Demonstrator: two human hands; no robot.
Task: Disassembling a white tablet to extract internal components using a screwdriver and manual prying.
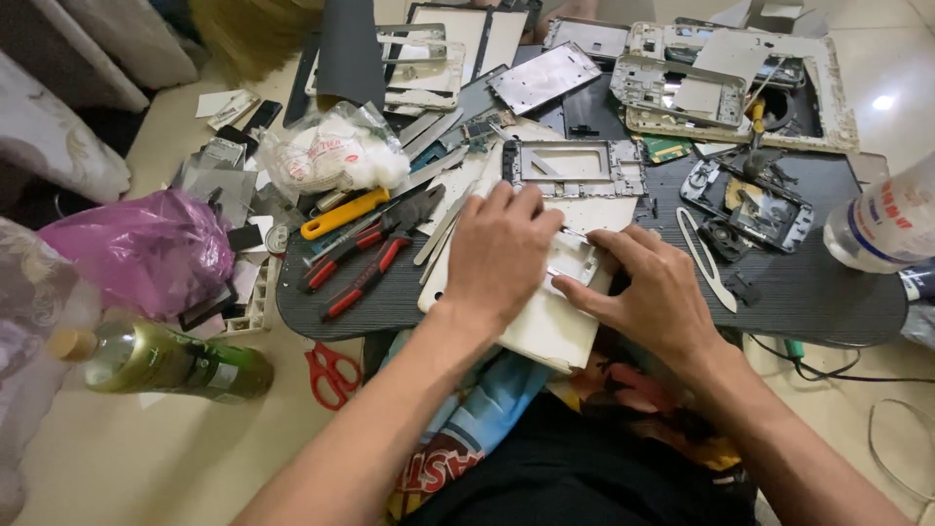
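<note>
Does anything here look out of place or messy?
Yes. Red-handled scissors lie on the floor below the dark work board, and a green bottle lies on its side nearby. Both hands press on a white panel overhanging the board's edge.

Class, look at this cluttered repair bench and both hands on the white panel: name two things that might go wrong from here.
1. The white panel overhangs the dark board's near edge; pressure from the left hand and right hand might tip it off.
2. The clear bottle lies at the board's right edge beside opened device frames; a nudge might roll it or, if it leaks, wet them.
</note>
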